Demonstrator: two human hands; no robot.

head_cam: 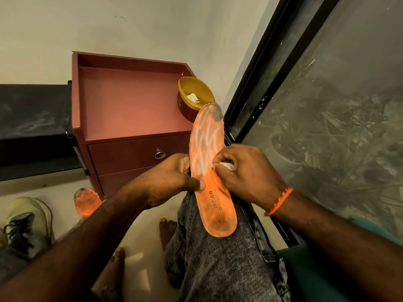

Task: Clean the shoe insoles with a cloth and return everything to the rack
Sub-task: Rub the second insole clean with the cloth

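Observation:
An orange insole (209, 149) with white streaks and dark grime at toe and heel lies along my right thigh, toe pointing away. My left hand (168, 179) grips its left edge, thumb pressed on the top near the word WEAR. My right hand (244, 171) holds a small white cloth (225, 165) bunched in its curled fingers against the insole's right edge. A second orange insole (87, 202) lies on the floor, partly hidden by my left forearm. A pale yellow-green shoe (30, 223) with dark laces stands on the floor at the left.
A dark red cabinet (130, 105) with a raised rim and a drawer knob stands ahead. A yellow bowl (194, 94) holding a white scrap sits on its right corner. A black shelf (32, 118) is at the left, a dark-framed window (272, 62) at the right.

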